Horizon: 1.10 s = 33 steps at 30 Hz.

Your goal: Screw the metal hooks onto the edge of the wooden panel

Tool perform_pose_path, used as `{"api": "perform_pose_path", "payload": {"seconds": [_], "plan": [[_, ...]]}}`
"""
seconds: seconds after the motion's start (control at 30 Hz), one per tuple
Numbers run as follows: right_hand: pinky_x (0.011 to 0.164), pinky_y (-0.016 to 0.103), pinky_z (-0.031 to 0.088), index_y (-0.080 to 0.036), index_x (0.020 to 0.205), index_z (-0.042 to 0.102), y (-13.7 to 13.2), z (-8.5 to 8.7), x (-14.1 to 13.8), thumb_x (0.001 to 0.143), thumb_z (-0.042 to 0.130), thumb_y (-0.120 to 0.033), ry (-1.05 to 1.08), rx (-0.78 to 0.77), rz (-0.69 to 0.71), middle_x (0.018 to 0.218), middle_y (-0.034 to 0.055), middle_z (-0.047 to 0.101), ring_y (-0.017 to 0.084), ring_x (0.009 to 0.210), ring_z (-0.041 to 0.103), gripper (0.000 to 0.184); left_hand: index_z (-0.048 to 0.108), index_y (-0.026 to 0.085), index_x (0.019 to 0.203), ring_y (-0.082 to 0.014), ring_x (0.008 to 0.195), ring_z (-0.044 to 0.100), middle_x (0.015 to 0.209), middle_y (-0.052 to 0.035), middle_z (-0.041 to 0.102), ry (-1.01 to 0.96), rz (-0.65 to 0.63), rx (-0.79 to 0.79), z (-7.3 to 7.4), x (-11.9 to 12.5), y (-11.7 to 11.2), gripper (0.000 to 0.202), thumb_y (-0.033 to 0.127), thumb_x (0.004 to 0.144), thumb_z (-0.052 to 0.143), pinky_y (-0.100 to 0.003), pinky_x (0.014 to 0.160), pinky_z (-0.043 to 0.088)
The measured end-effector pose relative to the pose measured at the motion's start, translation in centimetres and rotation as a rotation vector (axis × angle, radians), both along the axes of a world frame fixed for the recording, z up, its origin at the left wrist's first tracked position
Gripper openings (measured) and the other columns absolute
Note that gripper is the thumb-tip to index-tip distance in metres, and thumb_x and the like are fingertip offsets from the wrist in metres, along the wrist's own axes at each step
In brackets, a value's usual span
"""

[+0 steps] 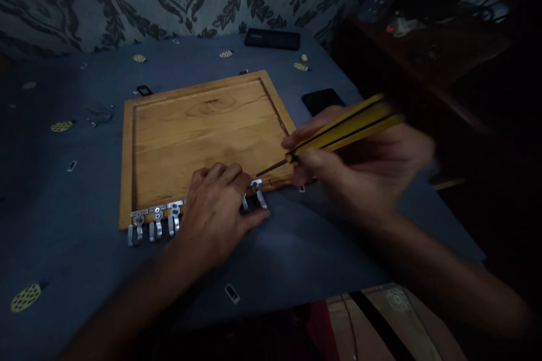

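Grips screwdriver (342,127) in right hand (359,169), fingers clenched round the yellow-and-black handle, thumb along the top; blurred, so finer finger detail hard to tell. Aims the thin metal shaft down and left, tip meeting the hook (257,190) on the near edge of the wooden board (203,124), right of centre. Slants the handle low rather than upright, likely to reach in past the other hand.

Presses left hand (215,208) palm down over the board's near edge just left of that hook, fingers loose and slightly spread, grasping nothing. Fingertips touching or almost touching the hook, cannot tell which; probably to pin board and hook against sliding under the tip. Hides part of the hook row that way.

Three more hooks (154,224) bare at near left, set along the same edge, curled ends hanging onto the blue cloth (76,208). Board flat on that cloth, grooved face up, good for pushing down on.

Both forearms in from the near side: left one straight, right one angled in from near right, wrist cocked.

Further out: black phone (322,100) just right of the board, black case (272,38) far off by the patterned wall, small bits scattered on the cloth, dark shelf (423,51) at far right.
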State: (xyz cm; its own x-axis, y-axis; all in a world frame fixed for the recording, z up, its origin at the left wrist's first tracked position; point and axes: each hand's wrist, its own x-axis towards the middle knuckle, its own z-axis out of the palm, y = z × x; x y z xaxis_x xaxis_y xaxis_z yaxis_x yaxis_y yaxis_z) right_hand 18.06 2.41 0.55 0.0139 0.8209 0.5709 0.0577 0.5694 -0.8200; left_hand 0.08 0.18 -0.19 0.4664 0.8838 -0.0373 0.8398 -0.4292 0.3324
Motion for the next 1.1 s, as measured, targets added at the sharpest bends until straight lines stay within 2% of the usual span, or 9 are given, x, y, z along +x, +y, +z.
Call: {"api": "perform_pose_path", "payload": {"seconds": [0.1, 0.3, 0.53, 0.83, 1.1], "plan": [[0.038, 0.021, 0.048, -0.021, 0.085, 0.075, 0.2, 0.4, 0.0, 0.082, 0.081, -0.030, 0.085, 0.021, -0.104, 0.073, -0.0032, 0.072, 0.006, 0.043, 0.059, 0.011, 0.071, 0.019, 0.104, -0.0301, 0.103, 0.060, 0.102, -0.0050, 0.069, 0.008, 0.005, -0.016, 0.1, 0.0, 0.0, 0.033, 0.042, 0.082, 0.081, -0.048, 0.092, 0.046], [0.042, 0.022, 0.049, -0.026, 0.081, 0.072, 0.2, 0.1, -0.1, 0.076, 0.086, -0.033, -0.095, -0.113, -0.005, 0.073, -0.0052, 0.068, 0.008, 0.048, 0.059, 0.017, 0.071, 0.019, 0.104, -0.0305, 0.102, 0.060, 0.101, -0.0055, 0.068, 0.015, -0.005, 0.012, -0.1, 0.0, 0.0, 0.034, 0.044, 0.083, 0.079, -0.048, 0.091, 0.046], [0.047, 0.027, 0.049, -0.029, 0.084, 0.074, -0.5, -0.2, -0.1, 0.074, 0.087, -0.040, -0.149, -0.202, -0.002, 0.077, -0.0026, 0.066, 0.011, 0.054, 0.057, 0.020, 0.071, 0.019, 0.105, -0.0309, 0.104, 0.059, 0.103, -0.0058, 0.068, 0.012, -0.003, -0.004, 0.0, 0.0, 0.0, 0.032, 0.041, 0.084, 0.078, -0.048, 0.092, 0.045], [0.049, 0.029, 0.048, -0.028, 0.084, 0.074, -0.4, -0.4, -0.2, 0.074, 0.087, -0.038, -0.160, -0.213, 0.012, 0.078, -0.0015, 0.067, 0.012, 0.056, 0.057, 0.019, 0.071, 0.019, 0.106, -0.0318, 0.107, 0.059, 0.110, -0.0064, 0.069, 0.016, 0.003, -0.016, 0.1, 0.1, 0.1, 0.032, 0.042, 0.084, 0.078, -0.049, 0.093, 0.044], [0.052, 0.028, 0.051, -0.025, 0.087, 0.073, -0.3, -1.1, 0.0, 0.076, 0.085, -0.036, -0.190, -0.158, 0.089, 0.074, -0.0020, 0.066, 0.013, 0.058, 0.059, 0.020, 0.071, 0.019, 0.106, -0.0316, 0.107, 0.059, 0.109, -0.0060, 0.070, -0.003, 0.000, -0.012, 0.0, 0.0, 0.0, 0.033, 0.042, 0.084, 0.079, -0.049, 0.093, 0.044]]}}
